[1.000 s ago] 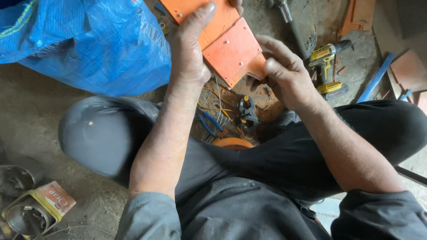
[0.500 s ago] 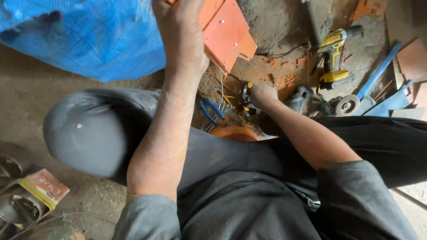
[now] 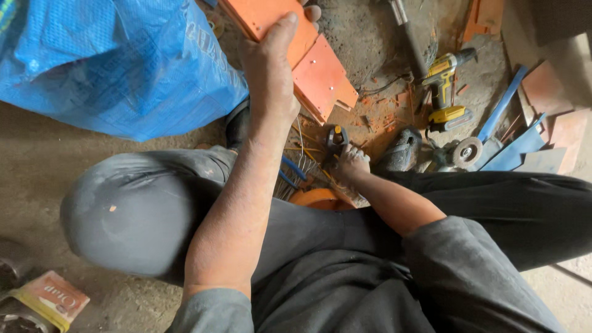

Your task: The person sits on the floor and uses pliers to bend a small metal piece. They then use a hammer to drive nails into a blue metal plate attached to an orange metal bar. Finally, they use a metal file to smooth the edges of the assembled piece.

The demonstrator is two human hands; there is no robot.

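My left hand (image 3: 271,68) is stretched forward and grips the edge of an orange flat panel (image 3: 317,74) that it holds up over the dusty floor. My right hand (image 3: 350,165) is down low between my legs, fingers curled into a heap of wires and small tools (image 3: 308,166), next to a small black-and-yellow tool (image 3: 336,137). Whether it grips anything there is hidden by the fingers. I sit on the ground in dark grey trousers (image 3: 142,209).
A big blue woven sack (image 3: 117,61) lies at the left. A yellow cordless drill (image 3: 447,92), an angle grinder (image 3: 459,151), blue metal strips (image 3: 505,132) and orange offcuts (image 3: 555,105) sit at the right. A small carton (image 3: 52,299) lies at bottom left.
My right hand let go of the orange panel and dropped down to the wires and tools between my legs. My left hand kept holding the panel.
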